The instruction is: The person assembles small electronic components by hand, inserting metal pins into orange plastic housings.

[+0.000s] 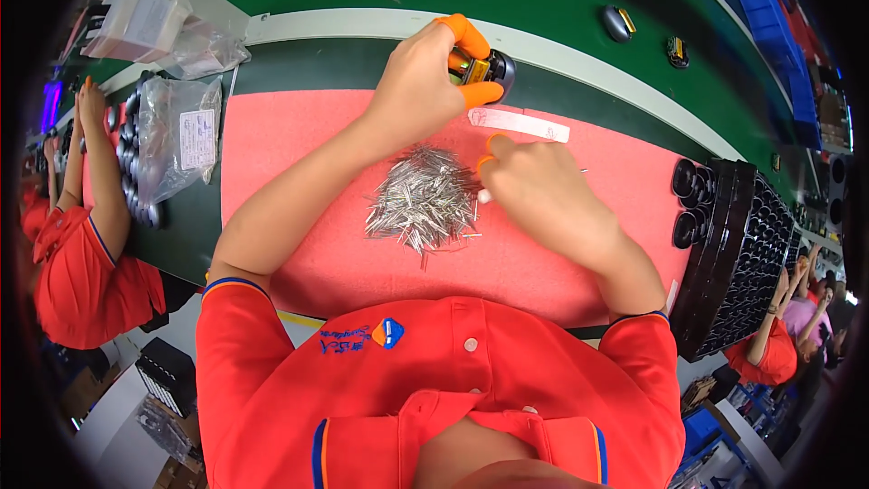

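My left hand (418, 80), orange covers on its fingertips, grips a small dark rounded device (503, 74) at the far edge of the pink mat (299, 149). Yellow and metallic inner parts show between its thumb and finger. Beside a heap of thin silvery metal pins (421, 199), my right hand (545, 188) hovers low, its orange-capped fingers curled together. Whatever those fingers hold, if anything, is hidden. A white paper strip (525, 124) lies on the mat just beyond the right hand.
Black trays with round cells (747, 254) stand at right, beside dark round pieces (690, 228). Left are a clear bag (172, 145) and a co-worker in red (86, 263). Past the white rail (362, 25), two devices, one rounded (617, 24), one yellow-black (677, 52), lie on the green surface.
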Available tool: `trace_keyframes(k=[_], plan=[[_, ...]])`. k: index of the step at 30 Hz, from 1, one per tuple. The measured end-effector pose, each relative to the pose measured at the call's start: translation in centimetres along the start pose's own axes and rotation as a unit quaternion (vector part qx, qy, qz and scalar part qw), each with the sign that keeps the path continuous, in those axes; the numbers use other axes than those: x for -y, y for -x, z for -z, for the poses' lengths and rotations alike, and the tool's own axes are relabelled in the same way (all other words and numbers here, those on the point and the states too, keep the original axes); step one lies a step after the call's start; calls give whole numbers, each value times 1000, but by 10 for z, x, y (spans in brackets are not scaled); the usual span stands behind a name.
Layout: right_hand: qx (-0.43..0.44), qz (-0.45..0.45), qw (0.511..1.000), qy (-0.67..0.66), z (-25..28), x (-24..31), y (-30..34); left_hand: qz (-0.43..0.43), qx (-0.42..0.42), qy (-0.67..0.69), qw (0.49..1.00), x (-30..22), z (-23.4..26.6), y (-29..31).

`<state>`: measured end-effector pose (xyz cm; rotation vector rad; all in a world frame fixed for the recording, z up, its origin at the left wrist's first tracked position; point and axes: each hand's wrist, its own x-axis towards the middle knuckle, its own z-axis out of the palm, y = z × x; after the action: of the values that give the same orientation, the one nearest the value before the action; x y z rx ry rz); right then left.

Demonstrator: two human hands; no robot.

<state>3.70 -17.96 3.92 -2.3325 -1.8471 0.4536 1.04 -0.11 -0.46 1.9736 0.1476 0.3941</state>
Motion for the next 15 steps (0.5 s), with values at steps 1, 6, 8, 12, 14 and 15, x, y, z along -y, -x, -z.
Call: trace_keyframes(k=[1, 6, 8, 12, 14, 15], plan=[[9, -3, 1000, 17, -1, 2, 0, -14, 3, -5, 1000, 0, -2, 3], [6, 26, 999, -42, 4, -24, -1, -56, 23, -60, 996, -7, -4, 10], [-14, 23, 995, -95, 13, -42, -3, -78, 47, -88, 992, -7, -2, 11], [-79, 37, 986, -142, 19, -70, -3, -79, 55, -95, 991, -7, -2, 11], [-137, 31, 973, -185, 22, -73, -6, -88, 42, -97, 990, -6, -3, 9], [-165, 27, 964, -206, 22, -74, -6, -86, 43, -97, 991, -7, -4, 10]])
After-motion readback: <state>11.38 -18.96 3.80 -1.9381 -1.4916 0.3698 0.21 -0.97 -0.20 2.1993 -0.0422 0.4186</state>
